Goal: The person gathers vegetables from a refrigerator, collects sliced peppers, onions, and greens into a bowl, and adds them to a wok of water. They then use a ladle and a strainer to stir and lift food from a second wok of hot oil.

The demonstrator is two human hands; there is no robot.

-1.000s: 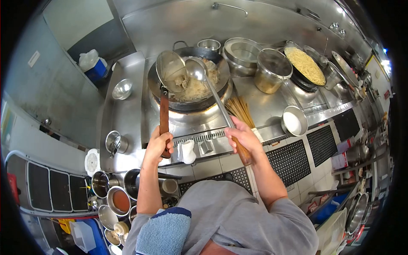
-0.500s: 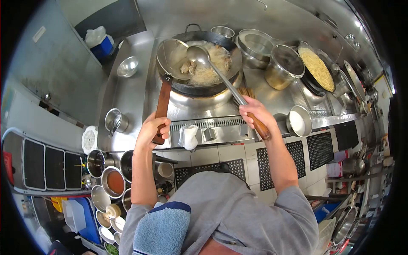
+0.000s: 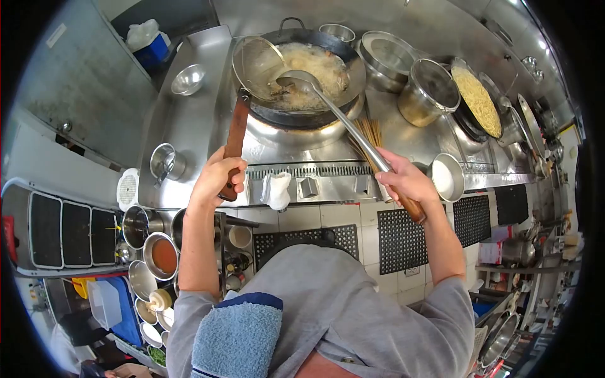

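Note:
My left hand [image 3: 220, 177] is closed round the wooden handle of a wire strainer [image 3: 252, 60], whose mesh leans over the left side of a wok [image 3: 356, 60]. Bubbling, foamy oil [image 3: 315, 63] fills the wok, with a few brown pieces showing at its right edge. My right hand [image 3: 406, 179] grips a long-handled ladle [image 3: 299, 80] near its wooden end. The ladle's bowl is over the oil, beside the strainer, and partly hides what lies under it. A bundle of thin sticks [image 3: 372, 133], perhaps a bamboo brush, stands behind the ladle handle.
Right of the wok stand a lidded metal pot [image 3: 428, 94], a pan of noodles [image 3: 476, 101] and a pot with white contents [image 3: 444, 178]. Metal bowls [image 3: 188, 80] sit on the left counter. Below left are several sauce containers [image 3: 162, 256]. A white cloth [image 3: 276, 191] hangs at the stove front.
The brown pieces in the strainer are no longer visible there. My right hand has moved right and down with the ladle. The strainer has shifted slightly up in view.

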